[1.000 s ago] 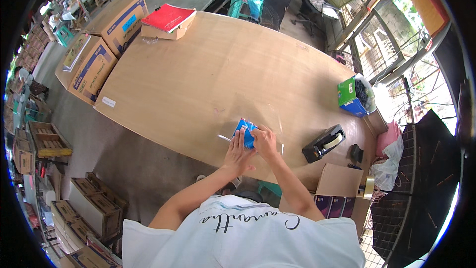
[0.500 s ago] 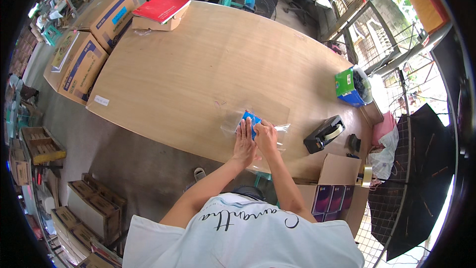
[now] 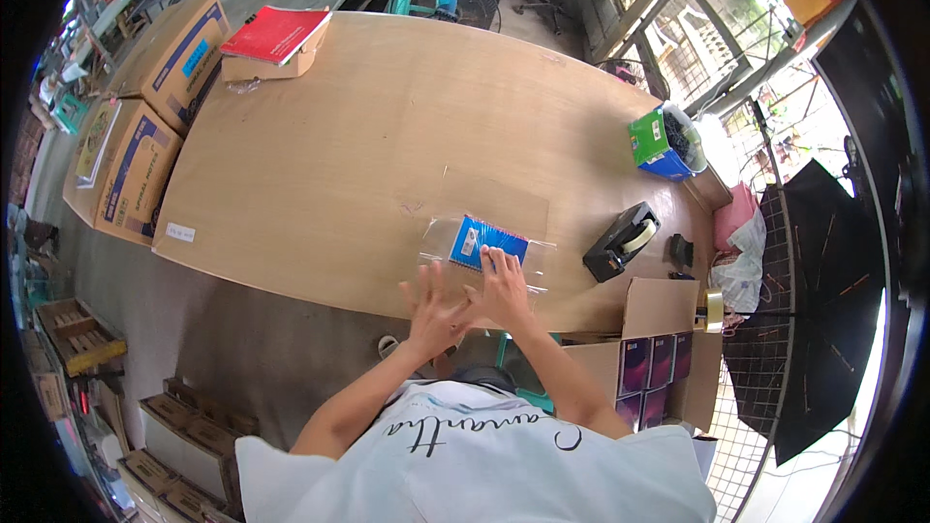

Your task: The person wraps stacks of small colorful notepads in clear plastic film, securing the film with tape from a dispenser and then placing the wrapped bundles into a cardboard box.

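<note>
A small blue spiral notebook (image 3: 487,241) lies on the wooden table near its front edge. Clear plastic film (image 3: 441,235) extends past it on both sides; whether it is a sleeve or a loose sheet I cannot tell. My right hand (image 3: 501,289) rests its fingertips on the notebook's near edge, with the fingers stretched forward. Just left of it, my left hand (image 3: 433,314) hovers over the table edge, fingers spread and nothing in them. The thumb side of the left hand comes close to the right hand.
To the right stands a black tape dispenser (image 3: 622,243), with an open carton (image 3: 662,303) of purple boxes nearer me. Farther back is a green and blue container (image 3: 662,143). Large cardboard boxes (image 3: 142,170) flank the table's left end; a red book (image 3: 275,34) lies at the far left.
My left hand has lifted off the notebook and moved left and nearer me. More of the notebook shows, now lying lengthwise across. The right fingers have straightened. The whole view has shifted slightly.
</note>
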The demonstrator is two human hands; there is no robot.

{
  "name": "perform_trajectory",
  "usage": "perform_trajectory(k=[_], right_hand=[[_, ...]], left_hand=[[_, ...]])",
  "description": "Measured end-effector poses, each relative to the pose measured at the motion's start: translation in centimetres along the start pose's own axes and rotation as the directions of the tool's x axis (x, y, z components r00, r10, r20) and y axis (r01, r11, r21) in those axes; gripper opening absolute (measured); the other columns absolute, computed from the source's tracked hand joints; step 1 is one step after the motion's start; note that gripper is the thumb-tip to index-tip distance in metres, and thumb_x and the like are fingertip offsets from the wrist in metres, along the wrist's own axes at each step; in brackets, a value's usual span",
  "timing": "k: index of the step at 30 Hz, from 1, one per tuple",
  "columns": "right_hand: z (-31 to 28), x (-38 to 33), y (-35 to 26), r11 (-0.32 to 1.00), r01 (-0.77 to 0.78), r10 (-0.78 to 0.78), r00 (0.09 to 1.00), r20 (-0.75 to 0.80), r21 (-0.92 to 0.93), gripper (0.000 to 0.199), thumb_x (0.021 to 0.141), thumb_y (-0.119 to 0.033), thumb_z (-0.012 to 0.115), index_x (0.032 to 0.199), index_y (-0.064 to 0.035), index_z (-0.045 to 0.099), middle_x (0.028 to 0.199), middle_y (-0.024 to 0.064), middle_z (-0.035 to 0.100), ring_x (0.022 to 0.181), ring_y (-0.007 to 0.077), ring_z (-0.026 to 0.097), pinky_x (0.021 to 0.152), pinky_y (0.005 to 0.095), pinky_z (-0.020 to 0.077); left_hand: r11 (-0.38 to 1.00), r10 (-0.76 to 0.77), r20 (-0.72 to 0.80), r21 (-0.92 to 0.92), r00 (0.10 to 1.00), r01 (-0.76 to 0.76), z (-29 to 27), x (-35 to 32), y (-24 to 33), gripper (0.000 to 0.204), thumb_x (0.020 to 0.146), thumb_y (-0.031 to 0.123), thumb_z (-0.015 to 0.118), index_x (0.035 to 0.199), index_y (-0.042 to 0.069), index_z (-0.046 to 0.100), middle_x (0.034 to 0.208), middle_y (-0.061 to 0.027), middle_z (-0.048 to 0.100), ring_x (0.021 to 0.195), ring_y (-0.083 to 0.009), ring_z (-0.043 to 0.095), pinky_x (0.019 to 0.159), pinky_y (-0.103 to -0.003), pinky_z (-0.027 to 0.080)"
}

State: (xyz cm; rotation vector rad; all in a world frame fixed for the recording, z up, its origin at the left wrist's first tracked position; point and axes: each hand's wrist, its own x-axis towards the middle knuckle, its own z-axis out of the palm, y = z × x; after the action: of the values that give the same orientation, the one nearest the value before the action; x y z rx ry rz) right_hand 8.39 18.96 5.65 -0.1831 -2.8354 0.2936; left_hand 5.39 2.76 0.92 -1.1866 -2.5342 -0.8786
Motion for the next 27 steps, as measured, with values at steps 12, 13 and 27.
perform_trajectory(k=[12,13,27], right_hand=[[3.3,-0.8,0.9,0.998,-0.037,0.037,0.999,-0.003,-0.057,0.048,0.079,-0.007,0.054,0.126,0.0035,0.052,0.12,0.0128,0.052,0.115,0.0289,0.05,0.102,0.0498,0.0392],[3.5,-1.1,0.9,0.997,-0.051,0.051,0.999,-0.009,-0.05,0.048,0.079,-0.008,0.054,0.126,0.0032,0.052,0.121,0.0127,0.052,0.116,0.0289,0.05,0.102,0.0498,0.0391],[-0.1,-5.9,4.5,0.975,-0.198,0.207,0.974,-0.095,0.098,0.039,0.079,-0.016,0.066,0.117,-0.0085,0.063,0.129,0.0132,0.056,0.106,0.029,0.059,0.089,0.0418,0.0481]], left_hand=[[0.923,0.384,0.038,0.017,0.923,-0.385,1.3,11.0,-11.9,0.039,0.078,0.017,0.067,0.117,0.021,0.063,0.14,-0.0025,0.045,0.131,-0.0237,0.042,0.11,-0.06,0.014],[0.958,0.284,-0.092,-0.02,0.954,-0.287,0.4,9.5,-11.6,0.042,0.078,0.019,0.068,0.119,0.021,0.062,0.136,-0.0014,0.049,0.13,-0.0218,0.043,0.11,-0.058,0.014],[0.986,0.166,0.081,-0.006,0.983,-0.166,2.9,6.6,-3.6,0.03,0.083,0.017,0.062,0.112,0.021,0.066,0.113,0.0076,0.063,0.115,-0.0112,0.056,0.113,-0.056,0.015]])
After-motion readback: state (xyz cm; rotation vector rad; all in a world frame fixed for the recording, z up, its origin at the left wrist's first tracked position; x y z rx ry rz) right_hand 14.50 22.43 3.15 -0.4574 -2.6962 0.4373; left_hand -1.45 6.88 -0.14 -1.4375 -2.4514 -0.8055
